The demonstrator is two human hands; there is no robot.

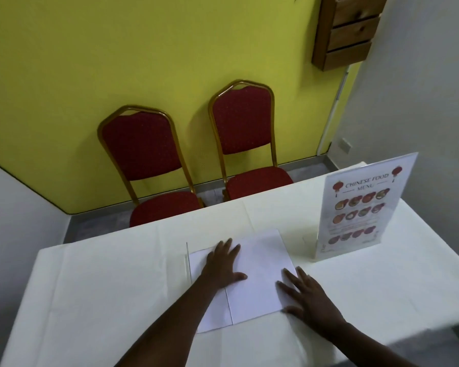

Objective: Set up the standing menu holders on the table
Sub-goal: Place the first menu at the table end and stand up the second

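Observation:
One clear acrylic menu holder [363,207] stands upright at the right of the white-clothed table [104,287], showing a "Chinese Food Menu" sheet with food pictures. In the table's middle lies a second holder flat [260,263], its white sheet blank side up, with a thin clear edge along its left side. My left hand [223,263] rests flat on the sheet's upper left, fingers spread. My right hand [308,295] lies flat at the sheet's right edge, fingertips on the paper. Neither hand grips anything.
Two red padded chairs with gold frames [146,160] [247,133] stand behind the table's far edge against a yellow wall. A wooden drawer unit [347,30] hangs on the wall at upper right. The table's right edge drops off near my right forearm.

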